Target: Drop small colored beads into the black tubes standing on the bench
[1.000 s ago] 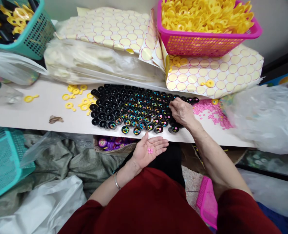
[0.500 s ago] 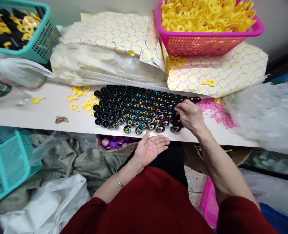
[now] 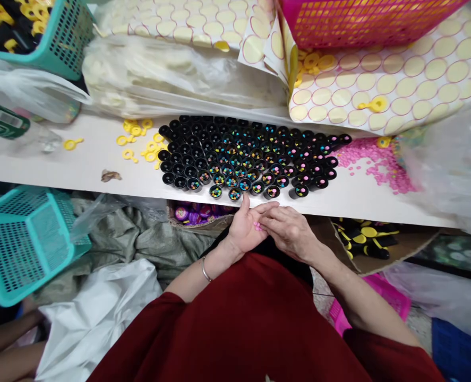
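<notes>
My left hand point(image 3: 246, 228) is palm up in front of the table edge, its fingers stretched out flat. A few small pink pellets point(image 3: 258, 226) lie on that palm. Over it my right hand point(image 3: 289, 229) has its fingers pressed together, the tips at the pellets; what is between them is hidden. Just beyond both hands, rows of small black cups point(image 3: 187, 160) stand packed on the table point(image 3: 139, 183). Those at the left look bare inside, the middle ones contain coloured pellets, and pink pellets show in many at the right. A loose pink pile point(image 3: 394, 167) lies beside them.
Yellow ring-ended pieces point(image 3: 150, 154) lie left of the cups. Behind are sticker sheets point(image 3: 339, 98), a pink basket point(image 3: 362, 26) and a teal basket point(image 3: 66, 45). Boxes of purple items point(image 3: 197, 213) and black-and-yellow pieces point(image 3: 368, 239) sit below. Another person's bare limbs point(image 3: 14, 345) show lower left.
My right hand has come back from the cups at the right to my left palm. The camera view has shifted, uncovering the right-hand cups and the box of black-and-yellow pieces.
</notes>
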A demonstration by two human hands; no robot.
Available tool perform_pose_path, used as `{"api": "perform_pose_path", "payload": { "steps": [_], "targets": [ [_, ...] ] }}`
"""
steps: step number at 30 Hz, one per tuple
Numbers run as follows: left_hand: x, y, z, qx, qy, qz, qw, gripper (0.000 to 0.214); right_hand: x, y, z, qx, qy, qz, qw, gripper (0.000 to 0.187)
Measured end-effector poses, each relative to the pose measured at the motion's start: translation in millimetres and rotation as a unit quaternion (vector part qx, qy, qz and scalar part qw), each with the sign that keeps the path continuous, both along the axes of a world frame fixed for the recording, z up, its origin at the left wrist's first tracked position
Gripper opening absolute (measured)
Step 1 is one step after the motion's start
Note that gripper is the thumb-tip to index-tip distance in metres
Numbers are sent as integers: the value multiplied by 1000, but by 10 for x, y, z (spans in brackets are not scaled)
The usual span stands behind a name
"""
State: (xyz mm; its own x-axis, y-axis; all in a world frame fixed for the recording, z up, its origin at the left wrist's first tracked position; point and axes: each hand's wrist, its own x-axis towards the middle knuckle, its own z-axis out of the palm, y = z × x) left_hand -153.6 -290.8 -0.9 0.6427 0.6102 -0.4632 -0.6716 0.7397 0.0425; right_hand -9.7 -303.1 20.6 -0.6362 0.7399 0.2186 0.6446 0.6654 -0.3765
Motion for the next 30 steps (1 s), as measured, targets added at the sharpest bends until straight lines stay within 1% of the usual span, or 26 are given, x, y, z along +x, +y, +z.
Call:
{"api": "perform_pose_path", "payload": {
  "steps": [6,10,14,17,22,25,30],
  "targets": [
    [-18,25,23,-7,-14,4,1000,89,-39,-21,64,58,-65,23,996,25],
    [-37,50,35,6,-21,16,1000,88,-33,-35,47,88,-45,3,995,21],
    [-46,69,50,8,-25,20,999,84,-3,-12,26,85,-16,-20,996,19],
    [-42,64,61,10,-28,22,999,84,6,11,35,84,-14,-18,996,20],
    [-32,31,55,6,-38,20,999,84,28,11,43,34,34,-12,999,19],
    [-31,19,40,9,-44,16,999,85,45,-10,45,18,43,-14,999,19],
    [-36,25,44,20,-42,11,999,89,35,-34,39,36,46,-25,998,17]
  ]
}}
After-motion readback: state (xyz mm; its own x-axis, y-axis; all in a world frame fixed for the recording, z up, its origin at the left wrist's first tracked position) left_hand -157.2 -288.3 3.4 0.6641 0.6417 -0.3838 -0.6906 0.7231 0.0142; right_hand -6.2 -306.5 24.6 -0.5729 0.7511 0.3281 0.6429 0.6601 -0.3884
